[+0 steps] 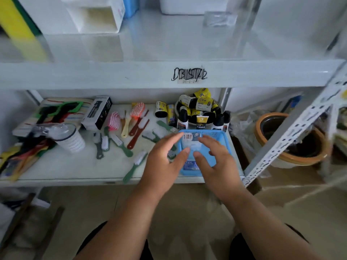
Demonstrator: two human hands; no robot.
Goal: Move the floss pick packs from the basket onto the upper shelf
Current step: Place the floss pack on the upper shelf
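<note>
A blue mesh basket (pixel 221 135) sits at the right end of the lower shelf. Inside it lie clear floss pick packs (pixel 191 140) with blue and white labels; another labelled pack (pixel 190 165) shows near the basket's front. My left hand (pixel 165 160) hovers over the basket's left side with fingers spread and relaxed. My right hand (pixel 216 160) hovers over its right side, fingers also spread. Neither hand holds anything. The upper shelf (pixel 169 47) is a white surface above, with bare room in its middle.
Several brushes (pixel 131 128), a black box (pixel 97 113), a cup (pixel 69 137) and a bowl of rolled packs and bottles (pixel 199 111) crowd the lower shelf. White boxes (pixel 97 17) and a clear container (pixel 219 19) stand on the upper shelf. A ceramic pot (pixel 293 141) sits right.
</note>
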